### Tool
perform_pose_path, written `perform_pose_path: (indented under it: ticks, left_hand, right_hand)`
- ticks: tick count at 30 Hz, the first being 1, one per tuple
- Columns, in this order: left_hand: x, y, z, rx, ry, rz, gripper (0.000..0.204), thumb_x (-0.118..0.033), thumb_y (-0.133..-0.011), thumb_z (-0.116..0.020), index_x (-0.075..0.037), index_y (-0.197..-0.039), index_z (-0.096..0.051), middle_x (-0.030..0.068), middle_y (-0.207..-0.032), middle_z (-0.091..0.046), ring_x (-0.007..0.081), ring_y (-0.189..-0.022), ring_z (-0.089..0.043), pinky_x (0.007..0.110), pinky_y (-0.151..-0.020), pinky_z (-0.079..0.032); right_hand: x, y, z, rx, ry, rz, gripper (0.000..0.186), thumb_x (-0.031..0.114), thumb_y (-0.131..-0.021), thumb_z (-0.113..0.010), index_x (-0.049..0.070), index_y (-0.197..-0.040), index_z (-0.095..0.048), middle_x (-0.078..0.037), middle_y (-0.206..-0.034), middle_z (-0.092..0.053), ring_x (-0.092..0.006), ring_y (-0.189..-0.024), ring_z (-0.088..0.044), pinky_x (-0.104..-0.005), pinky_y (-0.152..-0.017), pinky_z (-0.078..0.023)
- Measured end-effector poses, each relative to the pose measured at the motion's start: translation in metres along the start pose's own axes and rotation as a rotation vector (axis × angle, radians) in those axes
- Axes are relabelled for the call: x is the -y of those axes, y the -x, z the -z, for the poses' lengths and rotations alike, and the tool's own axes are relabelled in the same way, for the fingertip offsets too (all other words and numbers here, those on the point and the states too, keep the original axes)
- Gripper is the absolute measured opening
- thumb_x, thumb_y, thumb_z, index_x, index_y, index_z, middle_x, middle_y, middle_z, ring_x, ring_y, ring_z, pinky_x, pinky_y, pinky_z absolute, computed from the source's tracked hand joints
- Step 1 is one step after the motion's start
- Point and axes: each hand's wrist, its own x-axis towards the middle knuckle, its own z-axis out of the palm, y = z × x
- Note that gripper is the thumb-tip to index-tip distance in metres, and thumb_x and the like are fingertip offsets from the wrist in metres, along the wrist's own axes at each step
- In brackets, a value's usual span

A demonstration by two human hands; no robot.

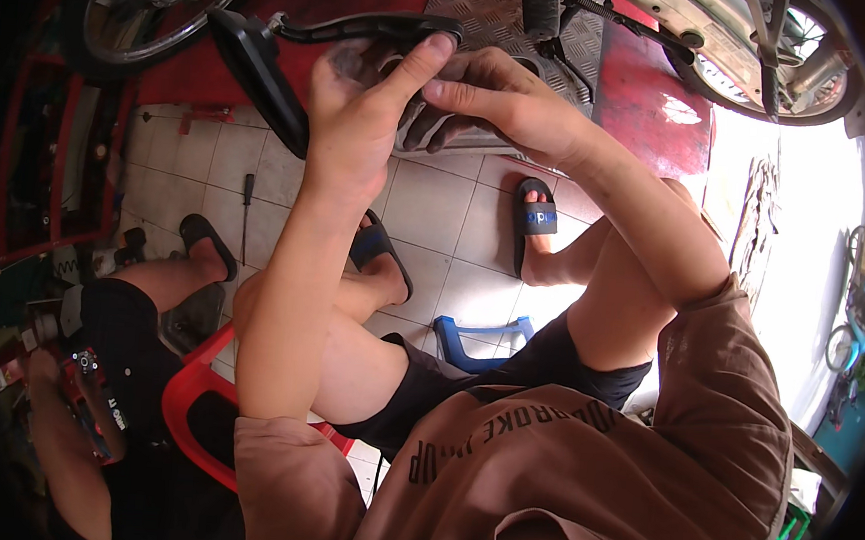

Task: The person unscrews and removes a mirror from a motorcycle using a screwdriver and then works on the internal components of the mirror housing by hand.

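Observation:
A black motorcycle mirror [258,77] with a long curved stem [369,27] is held up at the top of the view. My left hand [369,100] is closed around the stem's end, its thumb pressed on the tip. The mirror head hangs tilted to the left of that hand. Close against it, my right hand [509,105] has bent, darkly smudged fingers and a thumb pointing at the left hand. Whether anything small lies between the right fingers is hidden. A pale metal part [446,143] shows partly below the hands.
A motorcycle [699,48] stands on a red platform [654,110] with a patterned metal plate [471,7]. At upper left is a wheel [93,31]. On the tiles lie a screwdriver [248,192] and a blue plastic stool [467,353]. Another person [131,349] sits left, by a red chair [177,403].

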Motion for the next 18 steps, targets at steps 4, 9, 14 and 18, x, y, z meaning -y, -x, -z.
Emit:
perform_pose_path:
  ticks: [4,9,14,18]
  left_hand:
    - [0.001,-0.005,0.002,0.015,0.024,-0.075,0.019,-0.011,-0.079,-0.075,-0.002,-0.092,-0.066,0.0039,-0.09,-0.067,0.0104,-0.084,-0.06,0.024,-0.077,-0.045]
    - [0.003,-0.008,0.009,0.036,0.033,-0.12,0.017,-0.009,-0.081,-0.073,-0.001,-0.094,-0.066,0.004,-0.091,-0.067,0.0101,-0.086,-0.059,0.025,-0.08,-0.045]
    - [0.0,-0.006,0.008,0.02,-0.052,-0.091,0.018,-0.007,-0.08,-0.073,0.0,-0.095,-0.065,0.0041,-0.091,-0.067,0.0101,-0.085,-0.06,0.025,-0.08,-0.045]
    - [0.003,-0.007,0.006,0.014,-0.126,-0.075,0.017,-0.006,-0.081,-0.072,0.001,-0.094,-0.065,0.005,-0.09,-0.067,0.01,-0.083,-0.06,0.025,-0.078,-0.046]
  right_hand:
    - [0.002,0.0,0.009,0.077,-0.049,-0.066,0.036,0.034,-0.092,-0.058,-0.001,-0.091,-0.064,-0.008,-0.079,-0.065,-0.0138,-0.068,-0.061,-0.0258,-0.067,-0.049]
    - [0.0,-0.002,0.019,0.063,0.051,-0.026,0.04,0.04,-0.092,-0.058,0.001,-0.083,-0.066,-0.005,-0.077,-0.065,-0.011,-0.066,-0.06,-0.0243,-0.063,-0.047]
    - [0.013,0.006,0.016,-0.182,0.29,0.11,0.036,0.032,-0.088,-0.064,-0.003,-0.096,-0.063,-0.008,-0.082,-0.066,-0.0123,-0.074,-0.062,-0.0261,-0.068,-0.049]
    - [0.008,0.003,0.033,-0.238,0.278,0.208,0.039,0.019,-0.086,-0.068,-0.002,-0.117,-0.056,-0.007,-0.099,-0.064,-0.0125,-0.093,-0.06,-0.0273,-0.082,-0.048]
